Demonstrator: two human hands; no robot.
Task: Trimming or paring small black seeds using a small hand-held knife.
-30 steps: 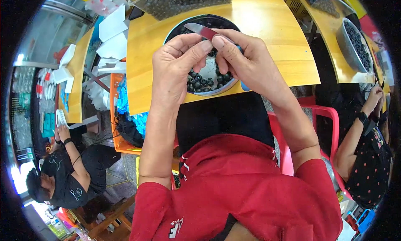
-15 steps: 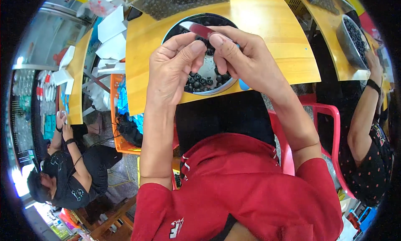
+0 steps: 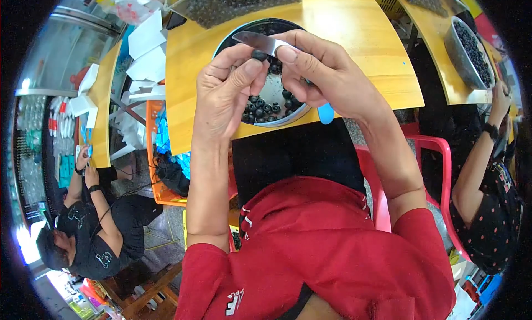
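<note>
Over a round bowl [image 3: 295,116] with a pale inside, both my hands are raised close together. My left hand [image 3: 227,87] pinches a small black round piece [image 3: 259,55] between thumb and fingertips. A knife [image 3: 257,41] is held in my right hand [image 3: 327,70], with its shiny blade pointing left just above the piece. The blue end of its handle shows below that palm. Inside the bowl lie several loose black round pieces [image 3: 259,109], some with ring-like openings. My hands hide part of the bowl.
The bowl stands on a yellow wooden table [image 3: 366,48]. A clear bin [image 3: 238,4] of dark pieces is at its far edge. An orange crate [image 3: 158,192] stands left, beside the table. Other people sit at left and right, the right one by a metal basin [image 3: 454,62].
The knife blade has tilted and shifted slightly left, and the black piece in my left fingers now shows. At right, the co-worker's arm has drawn back slightly from the basin.
</note>
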